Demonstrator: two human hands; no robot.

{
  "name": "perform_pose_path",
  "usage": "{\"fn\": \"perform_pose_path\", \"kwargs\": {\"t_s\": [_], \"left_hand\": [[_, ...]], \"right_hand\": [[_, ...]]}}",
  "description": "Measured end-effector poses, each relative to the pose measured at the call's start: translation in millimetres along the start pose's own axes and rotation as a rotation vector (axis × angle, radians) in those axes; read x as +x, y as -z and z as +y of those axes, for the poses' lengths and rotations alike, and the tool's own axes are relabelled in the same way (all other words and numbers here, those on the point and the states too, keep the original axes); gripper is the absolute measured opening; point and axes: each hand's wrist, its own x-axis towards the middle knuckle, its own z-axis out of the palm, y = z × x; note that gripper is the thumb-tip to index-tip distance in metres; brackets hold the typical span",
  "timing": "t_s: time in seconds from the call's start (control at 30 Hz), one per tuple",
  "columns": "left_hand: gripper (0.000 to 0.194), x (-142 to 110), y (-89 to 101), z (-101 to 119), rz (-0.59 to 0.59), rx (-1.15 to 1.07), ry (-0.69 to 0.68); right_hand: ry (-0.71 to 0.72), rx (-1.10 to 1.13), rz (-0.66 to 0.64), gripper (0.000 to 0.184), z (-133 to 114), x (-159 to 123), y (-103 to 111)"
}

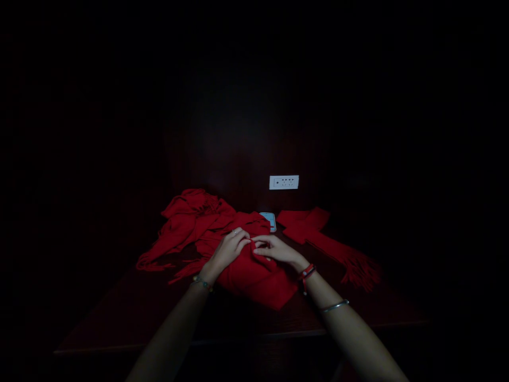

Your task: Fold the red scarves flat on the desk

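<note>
A red scarf (pixel 258 281) lies bunched on the dark table, and both hands pinch its cloth near the middle. My left hand (pixel 233 246), with a ring and a beaded bracelet, has its fingertips closed on a fold. Close beside it, my right hand (pixel 276 249) grips a raised edge of the same scarf between thumb and fingers. Behind and to the left is a heap of red fringed cloth (pixel 191 220); whether it joins the held scarf I cannot tell. Another red fringed scarf (pixel 318 233) lies folded over itself to the right.
A phone (pixel 269 220) with a lit screen lies at the back, partly covered by red cloth. On the dark wall behind is a white socket panel (pixel 283 182). The table's front edge (pixel 278 335) runs across below the hands. The surroundings are very dark.
</note>
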Motion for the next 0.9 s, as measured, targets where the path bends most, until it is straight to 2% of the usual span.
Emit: {"fn": "perform_pose_path", "kwargs": {"t_s": [0.07, 0.13, 0.27, 0.33, 0.5, 0.57, 0.63, 0.73, 0.8, 0.87, 0.9], "left_hand": [[0.014, 0, 1.0, 2, 0.011, -0.011, -0.009], [0.013, 0, 2.0, 2, 0.021, -0.015, -0.018], [0.013, 1, 3.1, -1, 0.03, 0.033, -0.013], [0.013, 1, 3.8, -3, 0.031, 0.064, -0.006], [0.012, -1, 9.9, -8, 0.06, 0.122, -0.003], [0.013, -1, 13.7, -11, 0.079, 0.151, 0.014], [0.013, -2, 17.0, -13, 0.101, 0.191, 0.042], [0.014, -1, 19.9, -11, 0.133, 0.235, 0.065], [0.015, 0, 22.0, -11, 0.169, 0.246, 0.059], [0.016, -1, 26.4, -15, 0.243, 0.254, 0.059], [0.016, -3, 29.9, -20, 0.29, 0.262, 0.066]], "right_hand": [[-0.035, 0.022, 0.022, 0.029, 3, 3, -2], [-0.029, 0.002, 0.121, 0.024, 6, 3, 0], [0.068, -0.18, 0.358, 0.019, 4, -1, 7], [0.124, -0.252, 0.399, 0.018, 0, -3, 8], [0.13, -0.172, 0.304, 0.025, -5, -6, 12], [0.098, -0.239, 0.227, 0.029, -9, -7, 18], [0.079, -0.424, 0.115, 0.03, -17, -6, 27], [0.06, -0.84, -0.023, 0.014, -44, 1, 43], [0.013, -1.105, -0.025, 0.01, -69, 9, 54], [-0.028, -1.313, -0.023, 0.014, -93, 15, 65], [-0.046, -1.41, -0.067, 0.016, -104, 16, 72]]}}
